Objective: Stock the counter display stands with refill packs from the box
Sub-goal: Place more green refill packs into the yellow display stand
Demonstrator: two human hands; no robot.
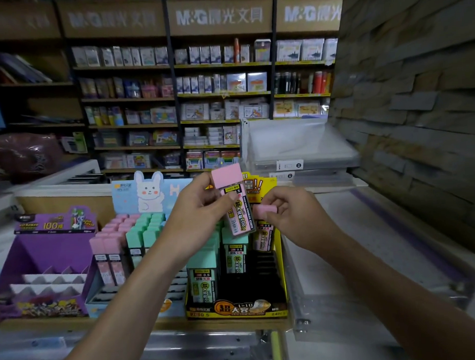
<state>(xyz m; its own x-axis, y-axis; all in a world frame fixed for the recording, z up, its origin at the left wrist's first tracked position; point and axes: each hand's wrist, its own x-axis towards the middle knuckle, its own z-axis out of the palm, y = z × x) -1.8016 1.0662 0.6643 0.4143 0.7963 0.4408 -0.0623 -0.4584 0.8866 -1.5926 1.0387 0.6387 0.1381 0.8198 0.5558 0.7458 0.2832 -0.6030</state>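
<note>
Seen from my head camera, my left hand [202, 210] curls fingers and thumb round a pink refill pack [239, 217]. I hold it tilted just above the yellow display stand [235, 312], I judge so it can go in next, while my right hand [294, 213] pinches the cap of a second pink pack [264, 236] from above, probably to steer it into a back slot beside the green packs [233, 250]. The raised pack is a slim clear case with a solid pink cap and a black-and-yellow label marked 0.5; the stand's front right slots look dark and unfilled.
</note>
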